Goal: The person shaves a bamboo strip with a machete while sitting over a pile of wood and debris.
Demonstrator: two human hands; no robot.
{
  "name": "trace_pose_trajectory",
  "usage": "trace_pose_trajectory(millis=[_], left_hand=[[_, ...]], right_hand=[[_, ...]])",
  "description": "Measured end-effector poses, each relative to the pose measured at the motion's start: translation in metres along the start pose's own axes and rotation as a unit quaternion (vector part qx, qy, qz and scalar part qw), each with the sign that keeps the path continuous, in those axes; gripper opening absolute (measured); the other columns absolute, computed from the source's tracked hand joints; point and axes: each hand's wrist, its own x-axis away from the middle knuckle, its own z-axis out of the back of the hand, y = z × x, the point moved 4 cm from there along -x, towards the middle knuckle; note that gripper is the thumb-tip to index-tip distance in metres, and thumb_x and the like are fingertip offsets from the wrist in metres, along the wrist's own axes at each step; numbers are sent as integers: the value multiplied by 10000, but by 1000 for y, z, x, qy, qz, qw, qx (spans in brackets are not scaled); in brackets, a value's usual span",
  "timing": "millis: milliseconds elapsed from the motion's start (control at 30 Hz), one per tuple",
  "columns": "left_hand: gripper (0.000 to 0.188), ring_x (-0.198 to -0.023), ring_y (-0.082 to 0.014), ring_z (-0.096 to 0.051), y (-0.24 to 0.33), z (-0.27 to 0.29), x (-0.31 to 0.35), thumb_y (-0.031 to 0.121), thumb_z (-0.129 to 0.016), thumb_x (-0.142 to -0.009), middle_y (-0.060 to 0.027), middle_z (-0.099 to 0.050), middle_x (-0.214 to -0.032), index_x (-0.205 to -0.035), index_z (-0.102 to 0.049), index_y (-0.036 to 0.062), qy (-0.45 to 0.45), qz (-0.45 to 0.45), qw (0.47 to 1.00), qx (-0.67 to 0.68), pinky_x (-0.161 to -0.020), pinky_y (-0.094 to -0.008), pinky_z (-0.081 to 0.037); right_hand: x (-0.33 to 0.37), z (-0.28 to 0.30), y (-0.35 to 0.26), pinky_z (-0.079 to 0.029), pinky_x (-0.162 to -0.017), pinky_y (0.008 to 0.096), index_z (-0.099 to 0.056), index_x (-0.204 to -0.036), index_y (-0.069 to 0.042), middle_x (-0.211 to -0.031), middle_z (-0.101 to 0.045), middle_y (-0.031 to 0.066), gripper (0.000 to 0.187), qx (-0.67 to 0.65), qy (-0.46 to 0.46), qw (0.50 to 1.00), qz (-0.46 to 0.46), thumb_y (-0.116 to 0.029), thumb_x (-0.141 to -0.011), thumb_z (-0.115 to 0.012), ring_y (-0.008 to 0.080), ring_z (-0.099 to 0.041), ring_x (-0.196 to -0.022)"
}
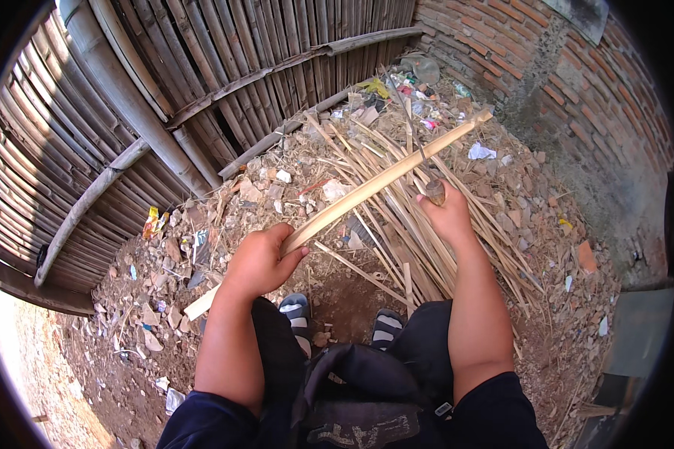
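A long split bamboo strip [374,184] slants across the view, from low left up to far right. My left hand [259,260] is closed round its lower part, and the near end sticks out past my wrist. In my right hand [447,215] is a knife [433,190], gripped by its brown wooden handle. Its thin dark blade points away from me and meets the strip. I cannot tell how deep the edge sits. Beneath both hands lies a loose heap of narrow bamboo strips [404,243].
Rubble and litter [157,299] cover the ground. A bamboo fence [225,60] runs along the left and back, and a brick wall [502,45] along the right. My sandalled feet [296,310] stand at the heap's near side. A grey slab [640,329] leans at right.
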Motion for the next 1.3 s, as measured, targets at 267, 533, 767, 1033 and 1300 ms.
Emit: trace_pose_trajectory(millis=[267,533,767,1033,1300], left_hand=[[295,-705,-388,-705,3,-6,-2,270,-827,-890,-197,-695,-758,-983,-685,28,56,-15,998,6,-650,-451,-541],[349,-682,-392,-693,6,2,-2,318,-849,-875,-190,-670,-717,-979,-681,31,77,-10,996,-32,-635,-455,-536],[441,-690,-380,-694,10,0,-1,402,-855,-869,-179,-667,-716,-1025,-694,22,74,-2,997,-16,-641,-440,-536],[416,-679,-381,-681,14,0,-4,379,-846,-883,-185,-666,-730,-999,-681,15,99,-32,995,-12,-639,-443,-532],[390,-667,-391,-697,9,3,2,363,-837,-881,-185,-673,-709,-992,-676,26,40,-5,999,35,-620,-455,-538]], right_hand=[[39,-41,-65,-551,-742,475,-716,-1077,-85,-883,-727,192,290,176,-114,958,198,-171,-807,-774,421,-699,-852],[12,-11,-21,-561,-770,437,-715,-1123,-14,-902,-752,209,322,5,-8,998,63,-237,-901,-783,389,-733,-843],[31,-38,-53,-533,-731,471,-695,-1017,-44,-839,-713,207,287,147,-122,965,181,-236,-831,-798,414,-698,-814],[28,-29,-36,-527,-724,442,-715,-997,-31,-822,-704,197,230,45,-91,986,133,-201,-864,-793,367,-689,-759],[37,-27,-62,-544,-705,496,-692,-1032,-56,-806,-722,185,292,94,-75,971,205,-207,-809,-803,405,-715,-781]])
